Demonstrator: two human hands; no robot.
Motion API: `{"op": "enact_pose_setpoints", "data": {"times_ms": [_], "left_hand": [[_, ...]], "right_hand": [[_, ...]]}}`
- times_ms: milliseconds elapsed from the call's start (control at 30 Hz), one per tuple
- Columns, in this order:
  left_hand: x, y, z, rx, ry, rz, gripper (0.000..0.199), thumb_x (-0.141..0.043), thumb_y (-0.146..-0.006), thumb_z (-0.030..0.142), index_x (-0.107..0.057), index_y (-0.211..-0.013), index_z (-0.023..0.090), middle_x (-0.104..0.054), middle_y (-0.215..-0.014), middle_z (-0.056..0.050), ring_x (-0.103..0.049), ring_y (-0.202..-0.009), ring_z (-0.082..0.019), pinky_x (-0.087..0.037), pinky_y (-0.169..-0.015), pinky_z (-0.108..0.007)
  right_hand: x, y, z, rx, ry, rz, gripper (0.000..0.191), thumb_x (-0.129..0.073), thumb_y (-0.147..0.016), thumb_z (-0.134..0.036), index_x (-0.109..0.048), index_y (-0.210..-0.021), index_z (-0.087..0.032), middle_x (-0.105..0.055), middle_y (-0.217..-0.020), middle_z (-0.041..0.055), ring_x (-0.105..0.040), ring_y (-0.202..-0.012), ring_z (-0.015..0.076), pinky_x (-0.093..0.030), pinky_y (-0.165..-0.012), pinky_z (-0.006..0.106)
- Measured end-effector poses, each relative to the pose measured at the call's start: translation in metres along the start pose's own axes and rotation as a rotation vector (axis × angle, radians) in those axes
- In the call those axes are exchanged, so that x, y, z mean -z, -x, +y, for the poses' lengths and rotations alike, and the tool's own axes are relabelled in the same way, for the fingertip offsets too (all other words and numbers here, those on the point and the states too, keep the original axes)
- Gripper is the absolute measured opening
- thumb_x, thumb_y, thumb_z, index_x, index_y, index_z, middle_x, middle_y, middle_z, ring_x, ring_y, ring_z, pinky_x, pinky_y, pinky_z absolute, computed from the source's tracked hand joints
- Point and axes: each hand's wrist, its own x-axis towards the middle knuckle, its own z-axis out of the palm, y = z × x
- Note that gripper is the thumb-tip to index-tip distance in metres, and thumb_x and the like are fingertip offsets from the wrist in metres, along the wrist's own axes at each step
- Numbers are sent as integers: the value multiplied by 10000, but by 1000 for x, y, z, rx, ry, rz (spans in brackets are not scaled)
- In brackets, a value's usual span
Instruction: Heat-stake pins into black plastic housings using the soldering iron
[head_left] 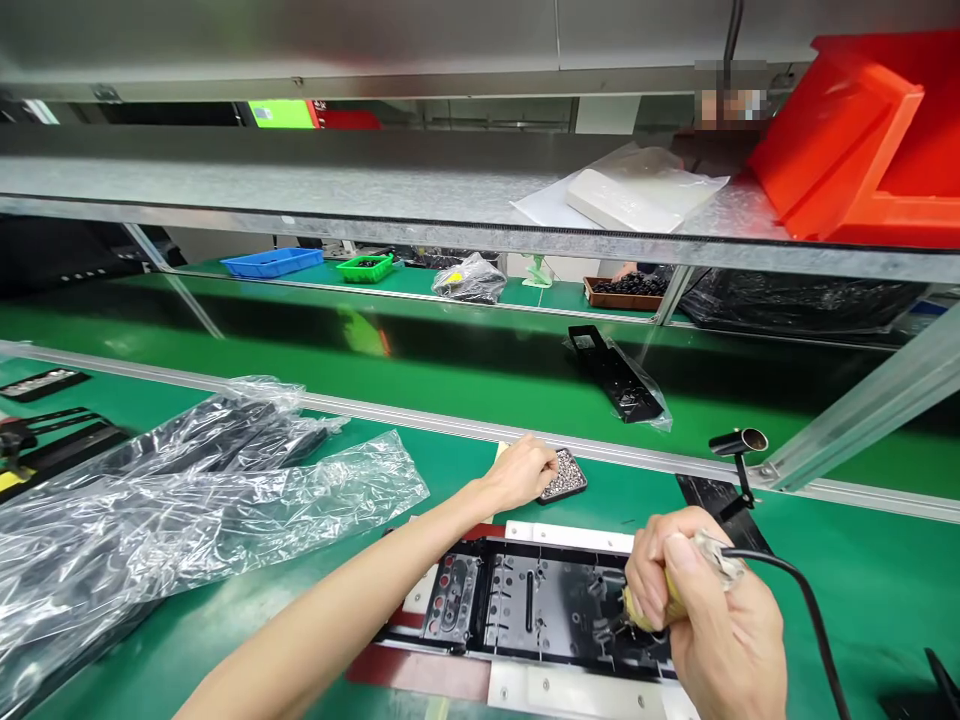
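Note:
My left hand [525, 470] reaches over the work to a small black tray [566, 478] of tiny metal parts that look like screws. Its fingers are pinched together at the tray's left side, and what they hold is hidden. My right hand [709, 610] is wrapped round a corded electric screwdriver [679, 598], yellowish with clear wrap at its top. The tool's lower end points down at the right part of a long black plastic housing [547, 610]. That housing lies in a fixture with white blocks [570, 688] and dark red plates [420, 672].
Clear plastic bags [300, 500] spread over the left bench. A metal holder cup [739, 442] stands right of the tray, near a slanting post [870, 400]. Beyond the rail [420, 425] lies a bagged black part [615, 375]. The shelf above carries a red bin [847, 140].

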Motion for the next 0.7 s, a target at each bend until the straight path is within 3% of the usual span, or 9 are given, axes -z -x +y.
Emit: {"op": "enact_pose_setpoints", "data": {"times_ms": [100,267,367,467,700], "left_hand": [[-6,-8,4,-6,1,-29,175,-600,-971,205,-694,-831,163,-726,-880,-44,-674,-955,-219,-482,-1015,-427],[-15,-15,0,39,95,-65,250,-637,-1001,384,-682,-1104,160,-703,-1144,-74,-681,-1029,-208,-568,-945,-440],[-17,-16,-3,92,238,-56,230,-650,-987,372,-692,-1040,152,-712,-1055,-69,-678,-963,-199,-566,-904,-416],[-9,-11,-3,161,448,-22,229,-635,-961,348,-702,-891,141,-714,-854,-66,-651,-812,-187,-532,-813,-366],[25,31,21,196,966,-74,418,-702,-869,540,-697,-844,123,-723,-910,-90,-560,-710,-123,-449,-688,-276]], "right_hand": [[1,1,1,-12,-8,-7,334,-550,-1023,-406,-544,-757,-204,-487,-606,-10,-449,-505,111,-352,-453,253],[3,1,2,-23,-11,2,327,-553,-1022,-410,-554,-766,-206,-496,-610,-12,-446,-503,111,-352,-451,252],[2,-1,0,-33,-8,23,327,-571,-1012,-424,-566,-767,-207,-495,-602,-12,-448,-498,115,-359,-445,253],[0,-2,-2,-27,-9,42,323,-596,-997,-431,-578,-768,-204,-497,-605,-9,-452,-494,118,-369,-438,257],[-1,-3,-1,-11,-16,43,327,-596,-998,-420,-569,-755,-203,-486,-592,-13,-441,-480,112,-358,-427,256]]}}
